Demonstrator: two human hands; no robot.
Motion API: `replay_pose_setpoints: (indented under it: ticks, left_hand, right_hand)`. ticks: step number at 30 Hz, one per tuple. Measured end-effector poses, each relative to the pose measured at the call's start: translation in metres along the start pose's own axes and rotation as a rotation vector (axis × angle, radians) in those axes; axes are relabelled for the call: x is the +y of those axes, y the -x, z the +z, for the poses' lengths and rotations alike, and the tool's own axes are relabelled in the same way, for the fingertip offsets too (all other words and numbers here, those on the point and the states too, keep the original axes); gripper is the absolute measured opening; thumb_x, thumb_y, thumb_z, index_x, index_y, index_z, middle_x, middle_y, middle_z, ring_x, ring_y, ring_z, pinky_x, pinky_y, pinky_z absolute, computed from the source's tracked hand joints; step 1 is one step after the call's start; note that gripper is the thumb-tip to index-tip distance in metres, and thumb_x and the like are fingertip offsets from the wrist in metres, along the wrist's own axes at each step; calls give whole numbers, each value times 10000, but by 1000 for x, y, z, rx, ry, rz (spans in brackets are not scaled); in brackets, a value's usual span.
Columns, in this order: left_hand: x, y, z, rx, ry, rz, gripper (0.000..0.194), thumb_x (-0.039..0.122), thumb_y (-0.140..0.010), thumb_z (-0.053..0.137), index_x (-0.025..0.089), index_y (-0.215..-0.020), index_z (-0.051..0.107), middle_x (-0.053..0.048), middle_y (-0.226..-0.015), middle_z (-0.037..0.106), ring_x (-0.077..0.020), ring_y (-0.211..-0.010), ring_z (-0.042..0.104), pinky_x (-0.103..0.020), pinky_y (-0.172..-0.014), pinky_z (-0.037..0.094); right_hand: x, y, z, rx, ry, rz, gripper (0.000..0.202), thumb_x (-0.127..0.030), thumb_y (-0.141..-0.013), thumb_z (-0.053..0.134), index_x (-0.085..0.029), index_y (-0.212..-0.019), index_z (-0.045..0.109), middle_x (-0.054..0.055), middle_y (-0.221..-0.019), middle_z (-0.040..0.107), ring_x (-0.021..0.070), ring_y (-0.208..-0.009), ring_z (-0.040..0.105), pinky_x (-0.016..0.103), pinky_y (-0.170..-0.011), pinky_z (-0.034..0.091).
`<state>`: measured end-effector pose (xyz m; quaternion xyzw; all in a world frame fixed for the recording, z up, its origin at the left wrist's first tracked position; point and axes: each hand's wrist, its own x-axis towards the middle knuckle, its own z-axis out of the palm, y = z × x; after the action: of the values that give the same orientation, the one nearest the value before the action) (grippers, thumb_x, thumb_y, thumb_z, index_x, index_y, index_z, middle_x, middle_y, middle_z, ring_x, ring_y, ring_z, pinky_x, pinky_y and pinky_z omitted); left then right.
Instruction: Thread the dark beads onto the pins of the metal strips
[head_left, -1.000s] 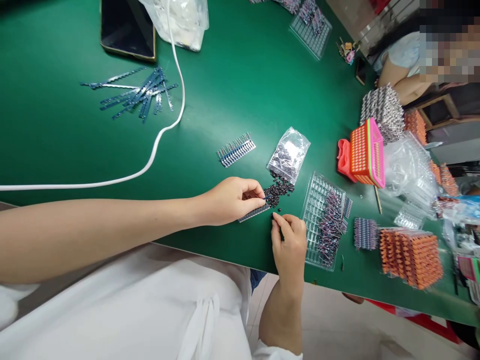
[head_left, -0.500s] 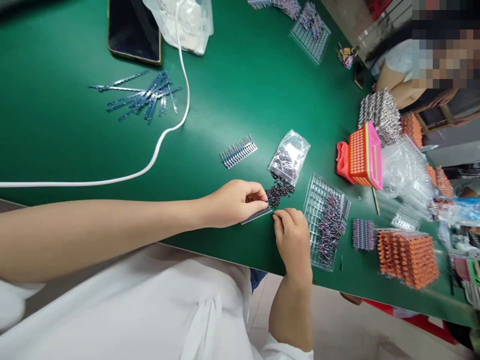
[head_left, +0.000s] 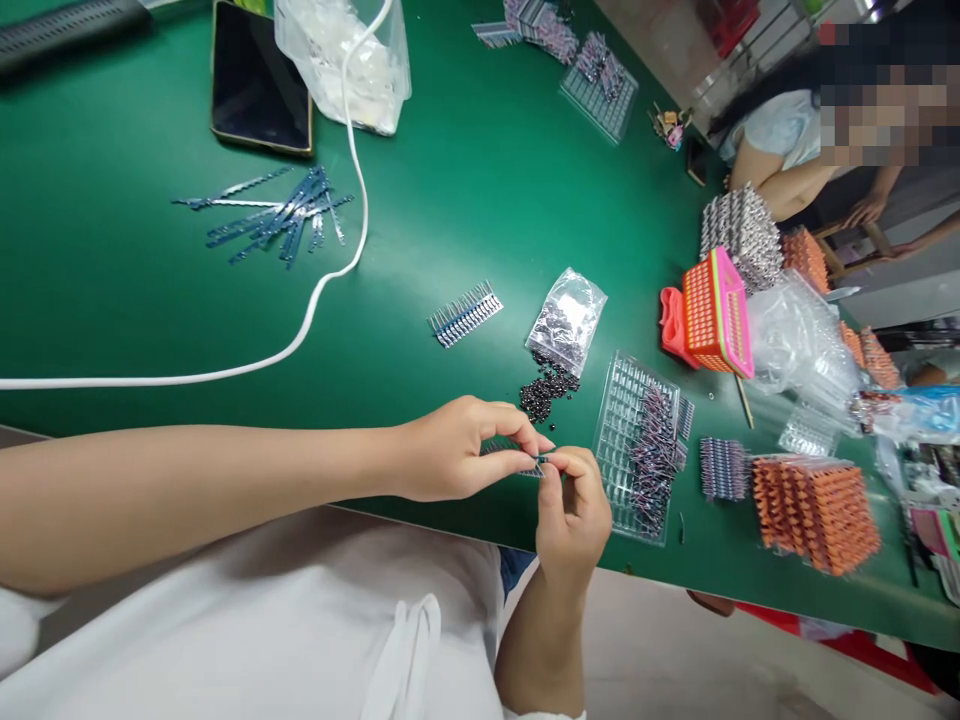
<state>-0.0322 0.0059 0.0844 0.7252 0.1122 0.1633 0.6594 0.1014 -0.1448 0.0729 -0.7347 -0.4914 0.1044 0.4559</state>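
My left hand (head_left: pixel 469 450) is closed in a pinch on a small thin metal pin with a bluish part. At its fingertips, my right hand (head_left: pixel 576 515) is also pinched, touching the same spot; what it holds is too small to make out. Under my left fingers, partly hidden, lies a strip of pins (head_left: pixel 491 446). Just beyond the hands, small dark beads (head_left: pixel 546 392) spill in a heap from a clear plastic bag (head_left: pixel 568 315). Farther up the table rests another strip of metal pins (head_left: pixel 466 314).
A clear tray of thin parts (head_left: pixel 619 440) lies right of my hands, with stacked orange parts (head_left: pixel 814 512) beyond. Farther right stands a red basket (head_left: pixel 705 315). A white cable (head_left: pixel 307 325), blue metal strips (head_left: pixel 289 215) and a phone (head_left: pixel 259 85) lie left. Another person sits at upper right.
My right hand has moved left and its fingertips now meet those of my left hand. Both hands have shifted away from the bead heap, toward the table's near edge.
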Motion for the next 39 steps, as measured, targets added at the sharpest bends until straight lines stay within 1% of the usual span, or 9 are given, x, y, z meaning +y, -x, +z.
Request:
replay_pose_setpoints:
  ticks: [4, 8, 11, 15, 18, 21, 28, 34, 39]
  left_hand:
    - [-1, 5, 6, 21, -21, 114, 109, 202, -915, 561, 171, -914, 665, -107, -1100, 749, -191, -1061, 691, -313, -925, 527]
    - [-2, 6, 8, 35, -16, 150, 103, 182, -923, 556, 174, -915, 658, -114, -1113, 752, -199, -1100, 690, -317, -939, 534]
    - [-1, 5, 8, 22, 10, 143, 98, 173, -923, 559, 172, -923, 657, -115, -1142, 748, -199, -1124, 684, -320, -959, 531]
    - [2, 4, 5, -18, 90, 69, 83, 189, -923, 568, 170, -914, 649, -111, -1167, 743, -203, -1173, 663, -327, -1005, 516]
    - [3, 3, 4, -41, 153, 18, 82, 207, -926, 577, 170, -917, 649, -108, -1203, 730, -201, -1206, 644, -337, -1041, 497]
    - [1, 4, 3, -56, 169, 16, 73, 203, -922, 586, 172, -925, 652, -114, -1270, 696, -203, -1221, 633, -356, -1059, 485]
    - [-1, 4, 5, -60, 67, 108, 80, 157, -897, 588, 180, -905, 664, -124, -1333, 653, -221, -1265, 598, -394, -1081, 467]
    - [-3, 6, 9, -88, 25, 209, 125, 119, -889, 569, 193, -911, 667, -132, -1263, 694, -244, -1326, 543, -431, -1101, 455]
    - [-8, 8, 12, -92, -2, 271, 143, 98, -881, 570, 196, -923, 665, -136, -1295, 675, -244, -1356, 511, -433, -1124, 436]
  right_hand:
    - [0, 6, 13, 148, 20, -18, 70, -162, -909, 579, -212, -931, 623, 22, -862, 614, 151, -809, 620, 309, -714, 509]
    - [1, 9, 20, 253, 88, -77, 85, -158, -901, 599, -224, -947, 627, 21, -849, 619, 149, -779, 616, 315, -691, 520]
    - [2, 10, 23, 310, 84, -101, 123, -130, -887, 613, -228, -960, 632, 18, -846, 618, 147, -780, 615, 310, -685, 526]
    - [3, 9, 25, 369, 88, -119, 140, -116, -875, 632, -227, -960, 639, 16, -840, 616, 142, -769, 612, 298, -668, 520]
    - [4, 9, 25, 393, 141, -137, 129, -133, -875, 643, -229, -961, 634, 18, -842, 618, 147, -775, 619, 303, -672, 525]
    - [5, 9, 25, 414, 204, -145, 126, -147, -872, 656, -229, -965, 633, 24, -848, 628, 153, -783, 633, 306, -675, 533]
    - [10, 12, 25, 435, 277, -167, 182, -143, -853, 679, -232, -1010, 659, 39, -878, 664, 155, -761, 650, 292, -635, 534]
    - [9, 12, 27, 463, 313, -161, 195, -138, -849, 678, -235, -1018, 671, 41, -870, 669, 150, -726, 633, 280, -603, 513]
    - [10, 12, 26, 460, 298, -149, 200, -125, -847, 673, -231, -1017, 670, 35, -865, 668, 144, -731, 629, 277, -619, 517]
